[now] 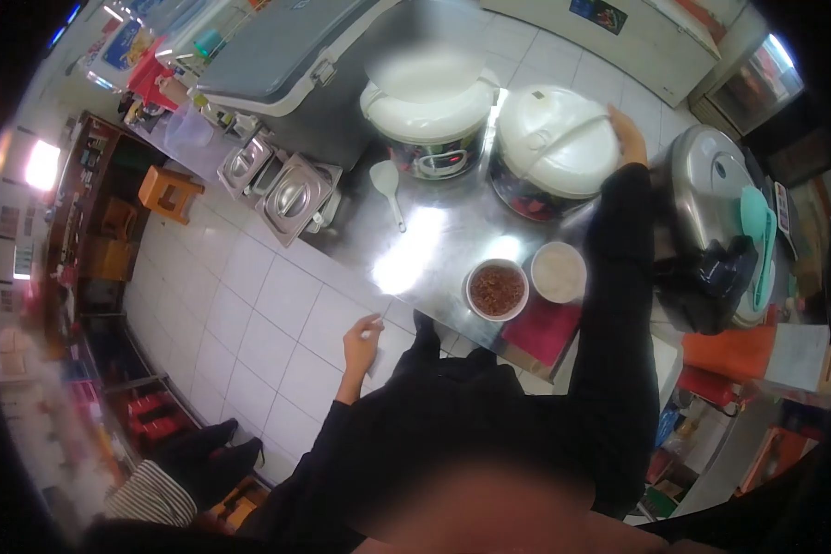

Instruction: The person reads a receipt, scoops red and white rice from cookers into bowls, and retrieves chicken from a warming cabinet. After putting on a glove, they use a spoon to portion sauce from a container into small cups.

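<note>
My right hand (627,137) rests at the right edge of the white lid of a round pot (554,143) with a dark patterned body. Its fingers are partly hidden behind the lid. Low on the left, beside the table, my left hand (363,342) hangs over the floor with curled fingers; a small white thing shows at the fingertips. A white bowl of reddish-brown grains (497,289) stands at the table's near edge, next to a bowl with pale contents (559,272). Further left lies a white rice paddle (390,192).
A second lidded pot (429,120) stands behind the paddle. Metal trays (295,198) and a large cooler (277,60) are at the left. A steel cooker (706,180) with a green ladle (754,217) stands right. A red cloth (540,331) lies near my body.
</note>
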